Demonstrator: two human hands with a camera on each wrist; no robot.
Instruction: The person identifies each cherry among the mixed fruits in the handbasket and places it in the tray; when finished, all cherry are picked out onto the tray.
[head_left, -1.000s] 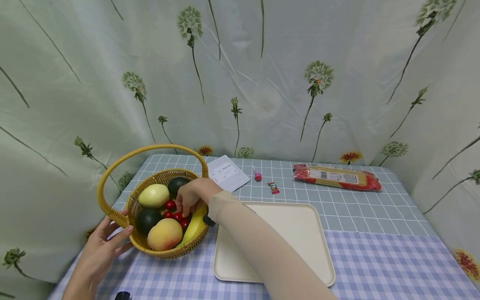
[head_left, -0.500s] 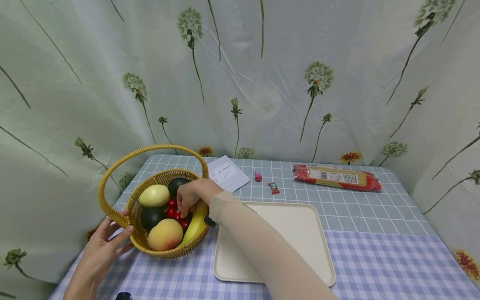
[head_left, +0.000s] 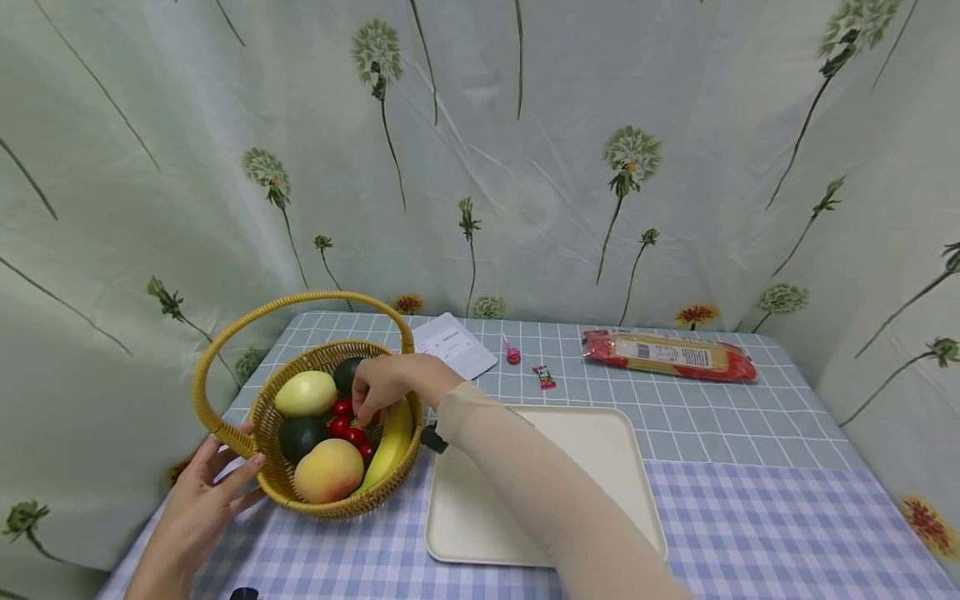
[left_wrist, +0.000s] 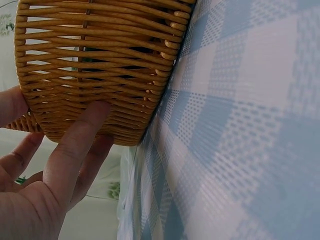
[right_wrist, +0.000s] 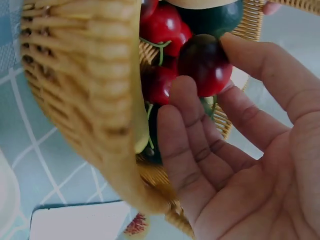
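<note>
A yellow wicker basket [head_left: 322,509] with a tall arched handle stands at the left of the table. My left hand [head_left: 210,493] holds it at the base of the handle; in the left wrist view, fingertips [left_wrist: 97,111] press on the woven wall. Inside the basket, my right hand [head_left: 390,385] pinches a dark red cherry [right_wrist: 206,67] between thumb and finger. More red cherries [head_left: 340,427] with green stems lie below. Around them are a pale yellow-green oval fruit [head_left: 306,393], a peach [head_left: 328,472], a banana [head_left: 392,442] and two dark green fruits [head_left: 302,438].
A cream tray [head_left: 480,533] sits right of the basket, partly under my right forearm. Behind are a white packet [head_left: 453,346], a lollipop [head_left: 513,354], a small red wrapped candy [head_left: 544,377] and a red-ended pasta bag [head_left: 667,356]. A floral curtain hangs behind the table.
The near dark green fruit and the cherries have shifted slightly in the basket. My right forearm has moved a little to the right, its hand still over the cherries. The left hand stays in place.
</note>
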